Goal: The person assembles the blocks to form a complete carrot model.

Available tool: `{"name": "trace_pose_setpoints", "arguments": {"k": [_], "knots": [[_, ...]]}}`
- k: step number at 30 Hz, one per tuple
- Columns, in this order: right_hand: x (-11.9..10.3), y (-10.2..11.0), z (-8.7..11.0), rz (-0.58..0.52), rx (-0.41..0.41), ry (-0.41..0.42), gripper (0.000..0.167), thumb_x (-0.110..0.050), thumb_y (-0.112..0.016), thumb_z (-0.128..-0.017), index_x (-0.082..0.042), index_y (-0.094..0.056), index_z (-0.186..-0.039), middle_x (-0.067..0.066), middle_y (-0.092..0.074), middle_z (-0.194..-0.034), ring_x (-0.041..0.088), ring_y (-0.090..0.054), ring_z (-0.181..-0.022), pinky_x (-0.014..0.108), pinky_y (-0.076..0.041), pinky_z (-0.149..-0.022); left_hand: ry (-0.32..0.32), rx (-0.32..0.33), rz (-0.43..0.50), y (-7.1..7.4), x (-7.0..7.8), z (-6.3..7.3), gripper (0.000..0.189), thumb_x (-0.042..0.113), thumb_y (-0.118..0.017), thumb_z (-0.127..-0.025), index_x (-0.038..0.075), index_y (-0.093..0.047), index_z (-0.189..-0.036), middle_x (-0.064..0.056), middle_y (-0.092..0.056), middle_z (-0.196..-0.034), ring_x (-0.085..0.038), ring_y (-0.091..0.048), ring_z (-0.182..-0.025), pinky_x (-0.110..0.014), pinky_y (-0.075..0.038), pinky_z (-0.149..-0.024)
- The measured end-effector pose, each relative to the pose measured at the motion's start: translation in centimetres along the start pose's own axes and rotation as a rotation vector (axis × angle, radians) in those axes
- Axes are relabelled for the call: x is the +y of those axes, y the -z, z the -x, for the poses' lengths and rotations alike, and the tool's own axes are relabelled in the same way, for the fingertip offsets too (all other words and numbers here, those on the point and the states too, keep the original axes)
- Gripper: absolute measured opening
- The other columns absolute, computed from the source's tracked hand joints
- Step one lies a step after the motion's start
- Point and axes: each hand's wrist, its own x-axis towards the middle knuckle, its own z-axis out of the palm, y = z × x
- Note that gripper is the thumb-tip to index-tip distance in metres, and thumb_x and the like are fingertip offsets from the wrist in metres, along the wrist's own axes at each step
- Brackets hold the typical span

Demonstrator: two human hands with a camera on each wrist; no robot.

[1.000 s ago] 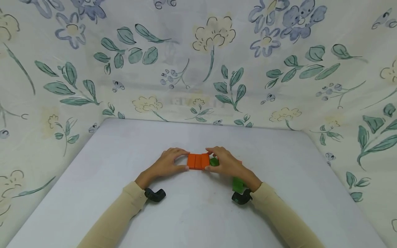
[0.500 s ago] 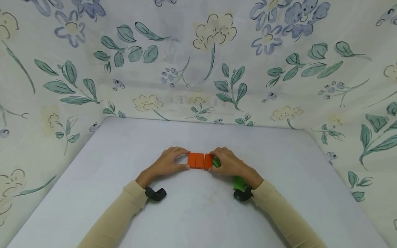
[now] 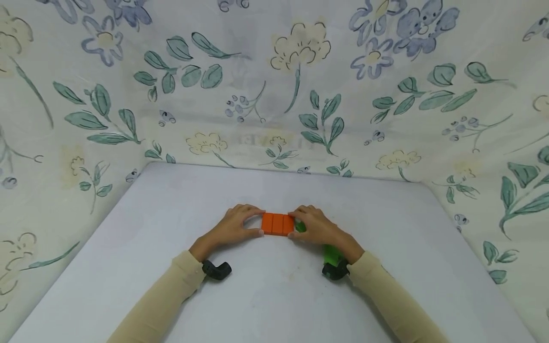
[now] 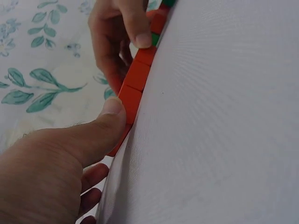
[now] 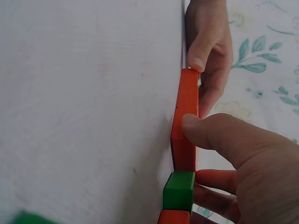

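3 orange blocks (image 3: 278, 224) lie side by side on the white table (image 3: 274, 295), in a short row that spans from the left hand (image 3: 231, 227) to the right hand (image 3: 316, 228). Only thin seams show between them, and their edges look nearly flush. The left hand grips its end of the row, thumb at the near corner and a fingertip at the far corner. The right hand pinches the opposite end in the same way, between thumb and finger.

Just past the right hand's end of the row, partly under its palm, sits a green block (image 5: 178, 189), with a finger of that hand close by; whether the block touches the row I cannot tell. A 4th orange block (image 5: 174, 218) comes after it, farther from the left hand. A green piece (image 3: 332, 256) lies below the right wrist, partly covered.

As I judge it, the step in hand is squaring up the 3 blocks, pressed together from both ends, and the row looks close to settled. The next move calls for light, even pressure from both thumbs and fingertips, since too hard a squeeze could pop the middle block up, then a gentle release that spares the green block any nudge from the right hand's fingers.
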Motion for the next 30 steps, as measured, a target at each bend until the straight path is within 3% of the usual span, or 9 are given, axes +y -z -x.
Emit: {"name": "trace_pose_setpoints", "arguments": {"k": [6, 16, 30], "knots": [[-0.14, -0.28, 0.58, -0.053, -0.007, -0.062, 0.064, -0.039, -0.075, -0.089, -0.011, -0.054, -0.143, 0.008, -0.058, -0.14, 0.027, -0.053, -0.125, 0.049, -0.042, -0.109, -0.01, 0.003, -0.012, -0.39, 0.04, 0.13, 0.062, 0.05, -0.073, -0.088, 0.025, -0.057, -0.142, -0.005, -0.054, -0.144, -0.029, -0.045, -0.136, -0.054, -0.035, -0.107], [0.11, 0.11, 0.48, -0.038, 0.013, -0.037, 0.062, -0.039, -0.075, -0.089, -0.011, -0.056, -0.141, 0.008, -0.059, -0.138, 0.026, -0.054, -0.125, 0.048, -0.044, -0.108, -0.05, 0.047, -0.05, -0.51, -0.09, -0.38, 0.062, 0.047, -0.074, -0.088, 0.024, -0.056, -0.143, -0.004, -0.056, -0.141, -0.028, -0.047, -0.133, -0.05, -0.037, -0.1], [-0.08, 0.05, 0.56, -0.056, 0.004, -0.024, 0.06, -0.036, -0.074, -0.091, -0.009, -0.055, -0.141, 0.01, -0.058, -0.138, 0.028, -0.055, -0.124, 0.049, -0.046, -0.105, -0.032, 0.054, -0.086, -0.49, 0.21, -0.22, 0.063, 0.047, -0.075, -0.086, 0.025, -0.057, -0.142, -0.004, -0.057, -0.14, -0.028, -0.047, -0.133, -0.048, -0.037, -0.097]]}}
